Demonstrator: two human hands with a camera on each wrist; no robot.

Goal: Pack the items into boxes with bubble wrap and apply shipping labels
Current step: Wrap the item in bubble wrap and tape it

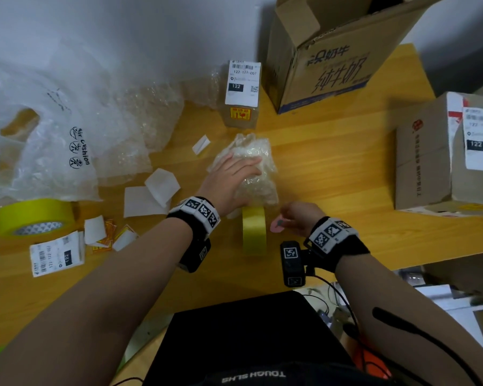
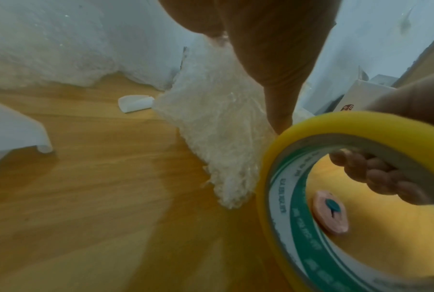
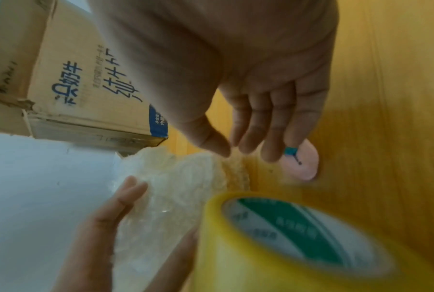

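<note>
A bundle wrapped in bubble wrap (image 1: 253, 151) (image 2: 218, 122) (image 3: 176, 187) lies mid-table. My left hand (image 1: 234, 174) lies flat on top of it, fingers (image 3: 132, 190) straight across the wrap, thumb down its near side. A yellow tape roll (image 1: 253, 232) (image 2: 311, 134) (image 3: 248, 256) stands on edge just in front of the bundle. A small pink cutter (image 1: 276, 226) (image 2: 333, 217) (image 3: 306, 168) lies on the table to the roll's right. My right hand (image 1: 296, 214) hovers over the cutter, its fingertips (image 3: 271, 154) hanging beside it and holding nothing.
An open milk carton (image 1: 332, 57) stands at the back, a sealed labelled box (image 1: 429, 157) at right, a small labelled box (image 1: 241, 93) behind the bundle. At left lie an air-cushion bag (image 1: 53, 140), a bigger yellow tape roll (image 1: 34, 215), shipping labels (image 1: 56, 254) and backing papers (image 1: 151, 196).
</note>
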